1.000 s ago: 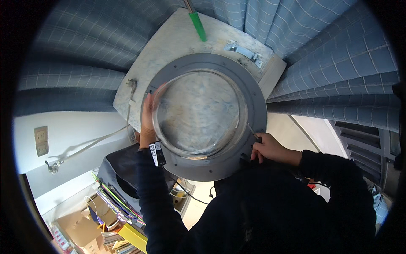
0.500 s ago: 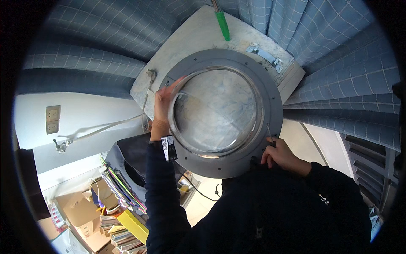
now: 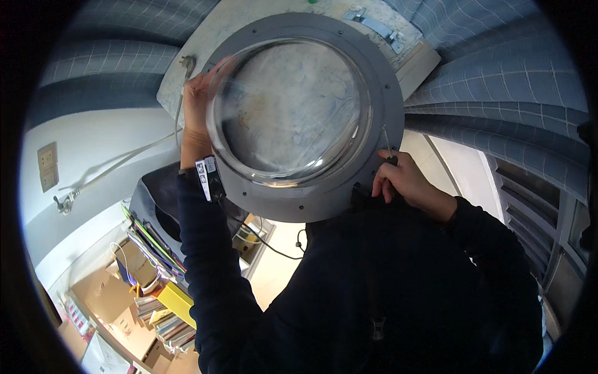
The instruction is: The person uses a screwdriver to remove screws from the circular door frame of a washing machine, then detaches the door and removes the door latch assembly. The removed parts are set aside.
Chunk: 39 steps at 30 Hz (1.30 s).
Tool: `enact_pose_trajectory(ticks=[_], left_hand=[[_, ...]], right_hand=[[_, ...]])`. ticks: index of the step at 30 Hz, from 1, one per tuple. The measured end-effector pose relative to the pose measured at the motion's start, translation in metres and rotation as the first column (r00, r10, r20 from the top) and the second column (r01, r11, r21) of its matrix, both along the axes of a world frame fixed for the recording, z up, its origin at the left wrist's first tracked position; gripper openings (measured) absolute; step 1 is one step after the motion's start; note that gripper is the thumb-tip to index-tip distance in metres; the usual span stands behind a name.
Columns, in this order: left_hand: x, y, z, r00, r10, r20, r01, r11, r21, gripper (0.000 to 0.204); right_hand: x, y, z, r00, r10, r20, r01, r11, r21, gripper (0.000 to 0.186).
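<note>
A round grey washing machine door (image 3: 305, 212) with a bulging clear glass bowl (image 3: 289, 106) lies on a marbled top. Small dark screw holes or screws dot its grey ring. My left hand (image 3: 198, 109) grips the ring's left side, its fingers reaching along the glass edge. My right hand (image 3: 405, 177) is closed on the dark handle of a screwdriver (image 3: 391, 160) at the ring's right side. The thin shaft points away from me, its tip on or close to the ring. Whether the tip sits in a screw cannot be made out.
Beyond the door lies a metal hinge (image 3: 377, 30) on the marbled top (image 3: 215, 34). A power plug (image 3: 187, 62) with its cord is at the left. Blue checked curtains (image 3: 492, 103) surround the far side. A dark bag (image 3: 159, 199) and books (image 3: 171, 327) are lower left.
The whole scene has shifted up and left in the picture, and the door looks slightly larger. The green handle at the back is nearly out of view. Both hands keep their grips.
</note>
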State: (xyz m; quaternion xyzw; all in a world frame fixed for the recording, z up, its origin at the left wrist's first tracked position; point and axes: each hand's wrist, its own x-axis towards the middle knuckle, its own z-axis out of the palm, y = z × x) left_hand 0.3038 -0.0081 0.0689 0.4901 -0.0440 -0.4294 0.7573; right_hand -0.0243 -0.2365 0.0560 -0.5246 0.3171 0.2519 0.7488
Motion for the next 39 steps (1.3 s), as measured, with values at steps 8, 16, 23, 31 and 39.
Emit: enact_pose_trajectory(ticks=[8, 16, 23, 31, 39], left_hand=[[0.008, 0.012, 0.001, 0.972, -0.087, -0.218, 0.034, 0.972, -0.234, 0.058], [0.001, 0.006, 0.004, 0.975, -0.067, 0.209, 0.053, 0.996, 0.072, 0.065], [-0.027, 0.006, 0.054, 0.989, -0.021, 0.149, 0.020, 1.000, 0.008, 0.070], [-0.051, 0.034, 0.076, 0.966, 0.163, 0.200, -0.175, 0.983, 0.046, 0.070], [-0.092, 0.071, 0.090, 0.962, 0.227, 0.151, -0.221, 0.974, -0.056, 0.063]], right_hand=[[-0.004, -0.005, 0.028, 1.000, 0.017, -0.004, -0.017, 0.998, -0.054, 0.073], [-0.008, -0.008, 0.022, 0.999, 0.030, 0.012, -0.029, 0.998, -0.050, 0.072], [-0.017, -0.009, 0.034, 0.992, 0.071, 0.103, -0.067, 0.997, -0.047, 0.073], [-0.022, -0.011, 0.044, 0.962, 0.195, 0.190, -0.179, 0.979, -0.102, 0.068], [-0.032, -0.006, 0.049, 0.911, 0.334, 0.240, -0.310, 0.941, -0.134, 0.064]])
